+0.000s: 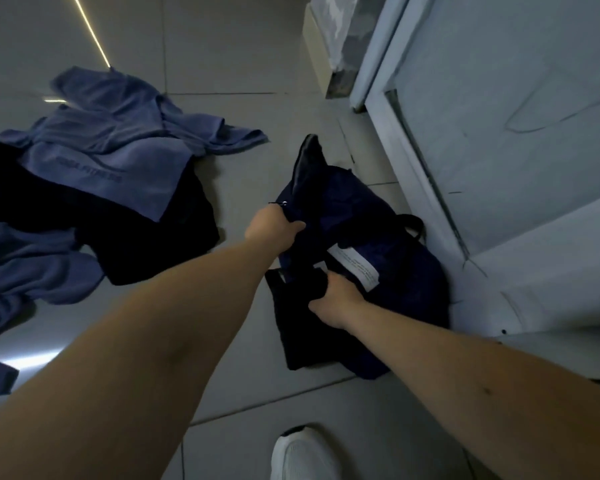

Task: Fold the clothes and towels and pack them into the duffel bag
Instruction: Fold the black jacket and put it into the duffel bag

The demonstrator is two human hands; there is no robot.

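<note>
Left hand (274, 226) is gripping the duffel bag (361, 216) rim by the zipper (284, 203) while right hand (336, 297) is clutching a dark folded garment (291, 323) at the bag's near edge, blue towels (111, 147) lying left of the bag; risk: floppy opening sagging and unfolding the garment.

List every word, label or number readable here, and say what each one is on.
"FITNESS": dark print on the blue towel, as best it reads; the word before it is too blurred to read.
White label on the duffel bag: lines of print, too small to read.
No other text shows.
</note>
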